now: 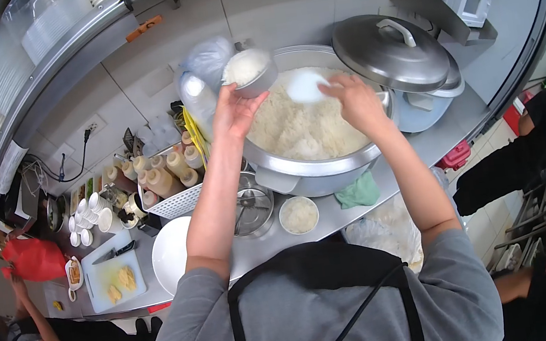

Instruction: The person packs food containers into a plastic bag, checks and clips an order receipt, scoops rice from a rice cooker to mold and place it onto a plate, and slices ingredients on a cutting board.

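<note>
My left hand [238,111] holds up a small bowl [260,81] heaped with white rice, near the left rim of a large metal rice pot [380,149]. Over the pot, my right hand [355,101] is closed on a white rice paddle [307,87], slightly blurred; its handle is mostly hidden by my fingers. Cooked rice [302,129] fills much of the pot below both hands. A second bowl of rice [299,215] stands on the counter in front of the pot.
A metal lid [392,51] rests right of the pot. Beside the pot are a green cloth [358,191], a round metal container [252,204] and a basket of sauce bottles [173,201]. Further left lie a white plate [172,256] and a cutting board with a knife [116,277]. Other people stand at both sides.
</note>
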{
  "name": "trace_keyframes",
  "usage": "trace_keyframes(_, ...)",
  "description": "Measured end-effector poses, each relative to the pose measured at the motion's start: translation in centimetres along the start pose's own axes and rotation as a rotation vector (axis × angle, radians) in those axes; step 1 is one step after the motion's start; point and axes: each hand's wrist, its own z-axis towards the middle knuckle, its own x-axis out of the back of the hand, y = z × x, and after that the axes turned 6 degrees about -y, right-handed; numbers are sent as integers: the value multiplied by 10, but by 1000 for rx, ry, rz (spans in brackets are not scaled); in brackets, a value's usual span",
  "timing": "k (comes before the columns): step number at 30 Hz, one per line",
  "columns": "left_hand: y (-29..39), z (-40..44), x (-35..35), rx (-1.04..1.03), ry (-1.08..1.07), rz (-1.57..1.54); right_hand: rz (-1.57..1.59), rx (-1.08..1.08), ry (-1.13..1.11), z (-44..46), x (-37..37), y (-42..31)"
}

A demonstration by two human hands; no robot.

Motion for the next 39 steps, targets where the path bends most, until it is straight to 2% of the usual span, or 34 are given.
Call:
trace_keyframes(4,13,-4,1,-60,20,14,-44,-64,-43,-6,-4,23)
trace_keyframes(6,15,-5,-1,-61,7,22,403,-24,228,1,7,24)
trace_keyframes(7,15,-6,-2,-60,0,38,383,-1,282,7,2,25)
trace_keyframes(8,14,-9,-2,-52,-6,56,388,-3,275,4,-12,29)
trace_keyframes(10,12,-15,-6,-36,-4,107,37,-126,-5,2,-36,43)
trace_keyframes(11,12,-13,-9,-33,-9,151,27,-117,5,9,-26,38)
trace_keyframes(13,9,-11,-7,-20,1,147,309,48,321,16,-4,11)
trace_keyframes(14,9,-13,-5,4,13,152,316,54,315,20,1,4)
trace_keyframes(16,6,-17,-5,30,15,191,266,259,280,28,5,-4)
trace_keyframes(19,3,-24,-9,81,-11,269,175,234,145,39,-5,4)
trace_keyframes(23,6,-32,-10,111,-26,475,277,236,137,48,18,-3)
trace_keyframes(26,5,-37,-21,79,7,653,235,322,107,55,27,-14)
trace_keyframes(28,8,-40,-20,66,30,654,-20,444,30,58,28,-14)
trace_keyframes(31,7,-46,-20,40,73,652,-38,477,-11,62,43,-14)
trace_keyframes(32,5,-49,-21,36,91,650,-29,503,-12,66,45,-16)
trace_keyframes(34,6,-56,-28,10,109,650,260,403,12,73,46,-20)
trace_keyframes(36,6,-64,-29,-20,131,650,216,446,-19,75,39,-20)
trace_keyframes(38,10,-72,-27,-3,141,566,423,619,-133,73,29,-22)
trace_keyframes(39,11,-79,-28,-17,174,579,460,571,-205,71,39,-26)
